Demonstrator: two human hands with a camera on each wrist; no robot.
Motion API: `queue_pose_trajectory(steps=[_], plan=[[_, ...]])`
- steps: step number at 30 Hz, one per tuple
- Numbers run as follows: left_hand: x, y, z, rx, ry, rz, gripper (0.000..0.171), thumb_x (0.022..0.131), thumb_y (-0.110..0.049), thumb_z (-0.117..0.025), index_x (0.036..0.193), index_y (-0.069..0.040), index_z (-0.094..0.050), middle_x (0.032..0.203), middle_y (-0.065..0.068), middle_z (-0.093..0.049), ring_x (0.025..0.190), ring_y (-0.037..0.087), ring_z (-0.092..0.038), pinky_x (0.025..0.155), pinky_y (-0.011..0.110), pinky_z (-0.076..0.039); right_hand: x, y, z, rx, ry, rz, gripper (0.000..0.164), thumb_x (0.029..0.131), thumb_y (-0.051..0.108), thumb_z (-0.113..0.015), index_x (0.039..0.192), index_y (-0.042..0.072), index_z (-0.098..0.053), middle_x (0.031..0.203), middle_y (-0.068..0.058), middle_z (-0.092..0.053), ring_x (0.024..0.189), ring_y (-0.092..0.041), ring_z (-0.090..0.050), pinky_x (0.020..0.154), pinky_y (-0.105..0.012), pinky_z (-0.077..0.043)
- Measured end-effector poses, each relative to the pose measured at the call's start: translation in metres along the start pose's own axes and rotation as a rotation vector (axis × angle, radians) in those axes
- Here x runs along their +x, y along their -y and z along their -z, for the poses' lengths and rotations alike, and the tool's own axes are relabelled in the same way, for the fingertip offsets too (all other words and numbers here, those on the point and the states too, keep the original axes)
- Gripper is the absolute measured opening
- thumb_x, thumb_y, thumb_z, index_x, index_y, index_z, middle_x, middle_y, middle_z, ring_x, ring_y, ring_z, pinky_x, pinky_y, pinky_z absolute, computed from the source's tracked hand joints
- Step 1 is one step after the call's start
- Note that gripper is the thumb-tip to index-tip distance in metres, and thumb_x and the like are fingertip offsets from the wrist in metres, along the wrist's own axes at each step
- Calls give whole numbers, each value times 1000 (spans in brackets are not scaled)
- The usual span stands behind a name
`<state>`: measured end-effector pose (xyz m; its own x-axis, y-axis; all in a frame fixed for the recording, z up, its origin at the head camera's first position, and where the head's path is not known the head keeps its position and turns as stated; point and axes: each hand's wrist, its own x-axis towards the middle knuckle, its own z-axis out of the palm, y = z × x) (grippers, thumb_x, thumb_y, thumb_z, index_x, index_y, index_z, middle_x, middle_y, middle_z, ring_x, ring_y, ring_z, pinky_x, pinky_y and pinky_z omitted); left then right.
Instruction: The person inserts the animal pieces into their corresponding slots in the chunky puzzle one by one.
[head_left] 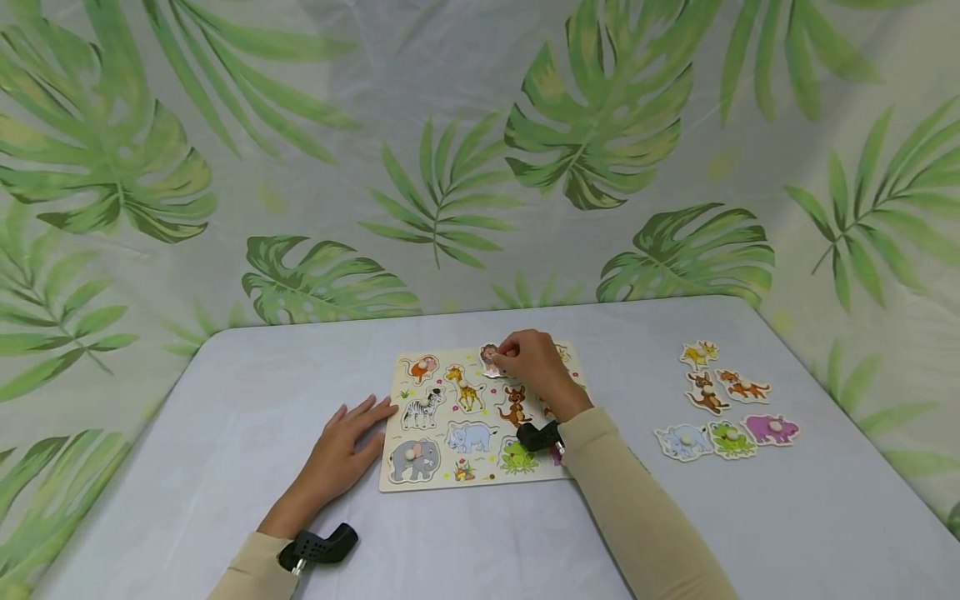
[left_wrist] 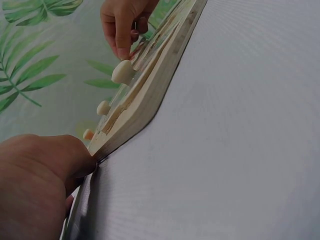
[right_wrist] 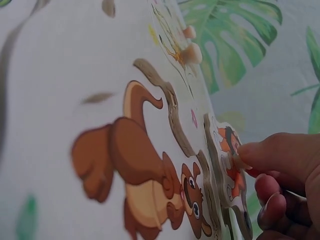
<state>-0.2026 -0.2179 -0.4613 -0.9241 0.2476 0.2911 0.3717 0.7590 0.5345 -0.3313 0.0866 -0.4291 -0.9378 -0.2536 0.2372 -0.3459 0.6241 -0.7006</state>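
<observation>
A wooden animal peg puzzle board (head_left: 442,417) lies on the table. My right hand (head_left: 534,360) is over its far edge, where thumb and fingers pinch the knob of an animal puzzle piece (head_left: 489,360). In the right wrist view this piece (right_wrist: 231,165) stands slightly proud of the board beside the kangaroo picture (right_wrist: 145,165). My left hand (head_left: 347,446) rests on the table with fingers extended, its fingertips at the board's left edge. Knobbed pieces sit in the board, among them the elephant (head_left: 414,461), zebra (head_left: 422,409) and giraffe (head_left: 465,388). My right forearm hides the board's right part.
Several loose pieces lie on the table to the right: a yellow animal (head_left: 699,355), a kangaroo (head_left: 707,393), a tiger (head_left: 743,387), a blue rhino (head_left: 684,442), a frog (head_left: 732,440) and a purple hippo (head_left: 771,429). A leaf-patterned cloth (head_left: 442,208) hangs behind the table.
</observation>
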Motion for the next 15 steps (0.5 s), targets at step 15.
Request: queue_pose_trajectory(steps=[15], plan=[[1,2,0,-1,3,4,41,92,-10,-61,134,-14,-59,142,7,-51,138,31,-37,116,55,-14,1,-6,2,-53,-7,32,10,86,17,-73,83,8,-74,76,-2,-66,65,-14,-56,60,-29,-49]])
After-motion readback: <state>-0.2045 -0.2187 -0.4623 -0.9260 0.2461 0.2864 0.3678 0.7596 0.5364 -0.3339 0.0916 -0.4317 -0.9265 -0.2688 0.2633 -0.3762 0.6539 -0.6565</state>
